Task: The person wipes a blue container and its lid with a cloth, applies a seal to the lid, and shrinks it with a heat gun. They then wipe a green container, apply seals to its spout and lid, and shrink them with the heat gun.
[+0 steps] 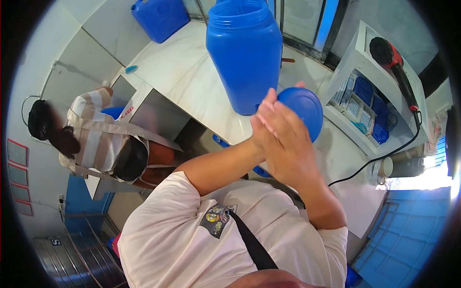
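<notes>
A large blue plastic container (245, 62) stands on the white marbled counter, its threaded mouth uncovered at the top of the view. Just in front of it my two hands are pressed together. My left hand (265, 122) lies mostly behind the other, with some fingertips showing. My right hand (290, 144) overlaps it, its fingers close together. Behind them is a round blue lid (307, 113), partly covered by the hands; whether the fingers grip its edge is hard to make out.
A second blue container (161, 19) is at the back left, near a small teal cap (131, 69). At right, a white cabinet (350, 57) holds blue racks, with a red-black heat gun (394, 62) and its cord. Another person (101, 129) bends over the counter at left.
</notes>
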A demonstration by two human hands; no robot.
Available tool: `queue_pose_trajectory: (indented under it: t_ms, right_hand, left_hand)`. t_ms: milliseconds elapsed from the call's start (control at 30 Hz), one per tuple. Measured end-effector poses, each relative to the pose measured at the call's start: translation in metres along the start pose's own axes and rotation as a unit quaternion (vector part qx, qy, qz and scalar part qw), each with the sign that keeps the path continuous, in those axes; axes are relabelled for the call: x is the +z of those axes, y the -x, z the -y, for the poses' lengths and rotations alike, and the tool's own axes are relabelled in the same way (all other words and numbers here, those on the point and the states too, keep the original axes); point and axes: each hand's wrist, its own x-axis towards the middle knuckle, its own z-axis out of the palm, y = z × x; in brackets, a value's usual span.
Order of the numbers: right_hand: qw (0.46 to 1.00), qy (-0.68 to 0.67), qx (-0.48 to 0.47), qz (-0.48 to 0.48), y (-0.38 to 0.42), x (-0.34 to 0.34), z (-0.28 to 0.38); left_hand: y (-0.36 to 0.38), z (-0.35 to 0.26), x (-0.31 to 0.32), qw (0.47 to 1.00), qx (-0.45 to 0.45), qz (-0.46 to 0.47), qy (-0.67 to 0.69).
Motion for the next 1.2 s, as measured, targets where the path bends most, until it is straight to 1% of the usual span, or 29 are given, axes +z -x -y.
queue_pose_trajectory:
  t_ms: [33, 67, 133, 167, 200, 233, 267, 300, 333, 367, 400, 433, 500, 533, 567, 600, 633, 700, 767, 833, 900, 967, 1033, 1100, 1133, 1200]
  right_hand:
    - [1.000, -0.007, 0.010, -0.006, 0.007, 0.001, 0.000]
    - [1.000, -0.005, 0.012, -0.005, 0.017, 0.004, -0.005]
    - [0.998, 0.014, 0.054, -0.028, 0.039, 0.007, -0.020]
    - [0.997, 0.031, 0.046, -0.058, 0.041, 0.006, -0.029]
    - [0.997, 0.032, 0.047, -0.056, 0.039, 0.009, -0.034]
    - [0.987, -0.020, 0.122, -0.104, 0.038, 0.015, -0.040]
    - [0.966, -0.071, 0.196, -0.151, 0.035, 0.022, -0.047]
    - [0.966, -0.070, 0.198, -0.152, 0.035, 0.031, -0.060]
    - [0.927, -0.155, 0.293, -0.178, 0.035, 0.044, -0.078]
    - [0.870, -0.236, 0.382, -0.202, 0.034, 0.057, -0.096]
    - [0.808, -0.336, 0.419, -0.243, 0.028, 0.072, -0.113]
    - [0.731, -0.430, 0.449, -0.281, 0.021, 0.087, -0.132]
    - [0.693, -0.470, 0.499, -0.223, 0.017, 0.123, -0.181]
    - [0.694, -0.469, 0.497, -0.225, 0.018, 0.141, -0.208]
    - [0.620, -0.549, 0.537, -0.163, 0.018, 0.157, -0.236]
    - [0.534, -0.619, 0.568, -0.097, 0.016, 0.168, -0.250]
    - [0.536, -0.619, 0.566, -0.095, 0.010, 0.173, -0.251]
    - [0.569, -0.569, 0.578, -0.133, -0.003, 0.183, -0.256]
    - [0.571, -0.584, 0.559, -0.142, -0.014, 0.190, -0.268]
    - [0.570, -0.598, 0.543, -0.148, -0.027, 0.191, -0.266]
    - [0.555, -0.616, 0.527, -0.185, -0.036, 0.190, -0.265]
    - [0.546, -0.628, 0.525, -0.176, -0.039, 0.187, -0.266]
    - [0.538, -0.638, 0.525, -0.168, -0.034, 0.185, -0.267]
    - [0.609, -0.570, 0.508, -0.216, -0.020, 0.180, -0.262]
    - [0.608, -0.569, 0.510, -0.216, -0.014, 0.169, -0.252]
    - [0.645, -0.591, 0.476, -0.092, 0.002, 0.122, -0.207]
  left_hand:
    - [-0.004, 0.002, 0.050, 0.982, 0.035, -0.149, -0.113]
    - [-0.005, 0.000, 0.058, 0.982, 0.033, -0.148, -0.112]
    - [-0.004, -0.004, 0.065, 0.977, 0.093, -0.130, -0.141]
    - [-0.001, -0.006, 0.071, 0.976, 0.097, -0.125, -0.153]
    - [0.001, -0.006, 0.069, 0.976, 0.096, -0.125, -0.151]
    - [0.005, -0.004, 0.065, 0.964, 0.090, -0.143, -0.207]
    - [0.009, -0.003, 0.061, 0.948, 0.082, -0.161, -0.262]
    - [0.015, 0.002, 0.057, 0.941, 0.075, -0.164, -0.285]
    - [0.021, 0.002, 0.053, 0.942, 0.071, -0.165, -0.284]
    - [0.027, 0.001, 0.049, 0.931, 0.051, -0.191, -0.306]
    - [0.032, -0.002, 0.046, 0.919, 0.029, -0.217, -0.328]
    - [0.040, -0.007, 0.044, 0.934, 0.013, -0.220, -0.282]
    - [0.053, -0.011, 0.042, 0.930, 0.007, -0.226, -0.291]
    - [0.060, -0.014, 0.042, 0.924, 0.009, -0.235, -0.301]
    - [0.067, -0.017, 0.040, 0.924, 0.010, -0.232, -0.303]
    - [0.075, -0.021, 0.037, 0.923, 0.012, -0.260, -0.284]
    - [0.084, -0.025, 0.036, 0.920, 0.014, -0.288, -0.265]
    - [0.098, -0.032, 0.035, 0.924, 0.026, -0.289, -0.249]
    - [0.112, -0.041, 0.034, 0.923, 0.042, -0.303, -0.231]
    - [0.125, -0.049, 0.032, 0.918, 0.051, -0.320, -0.228]
    - [0.130, -0.052, 0.030, 0.913, 0.059, -0.338, -0.222]
    - [0.130, -0.055, 0.028, 0.909, 0.056, -0.359, -0.203]
    - [0.127, -0.056, 0.020, 0.914, 0.059, -0.354, -0.190]
    - [0.119, -0.055, 0.013, 0.919, 0.061, -0.348, -0.179]
    - [0.114, -0.054, 0.011, 0.920, 0.067, -0.348, -0.168]
    - [0.108, -0.050, 0.006, 0.919, 0.071, -0.358, -0.151]
